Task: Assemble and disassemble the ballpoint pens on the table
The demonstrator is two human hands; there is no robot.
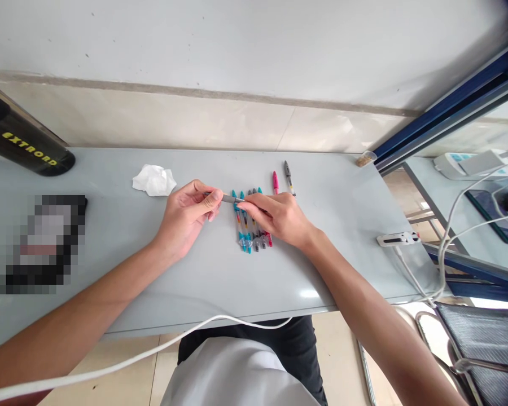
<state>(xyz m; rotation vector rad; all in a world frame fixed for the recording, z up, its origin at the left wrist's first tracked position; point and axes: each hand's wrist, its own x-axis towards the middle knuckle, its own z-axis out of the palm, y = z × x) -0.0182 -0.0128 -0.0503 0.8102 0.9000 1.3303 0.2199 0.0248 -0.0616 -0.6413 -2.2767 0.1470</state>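
Observation:
Between my hands is a grey pen [228,198], held nearly level above the table. My left hand [189,213] pinches its left end with thumb and fingers. At the other end, my right hand [279,217] has thumb and fingertips closed on the pen's tip. Just below the pen lies a row of several clear-barrelled pens [248,228] with teal, grey and pink ends, partly covered by my right hand. Past that hand, a pink pen [275,181] and another grey pen [288,172] lie apart from the row, their lower parts hidden.
A crumpled white tissue [154,180] lies behind my left hand. Far left are a dark bottle [29,135] and a pixelated dark object [46,242]. A small container [366,158] and a white power strip [398,239] sit at right. A white cable [152,344] crosses the front edge.

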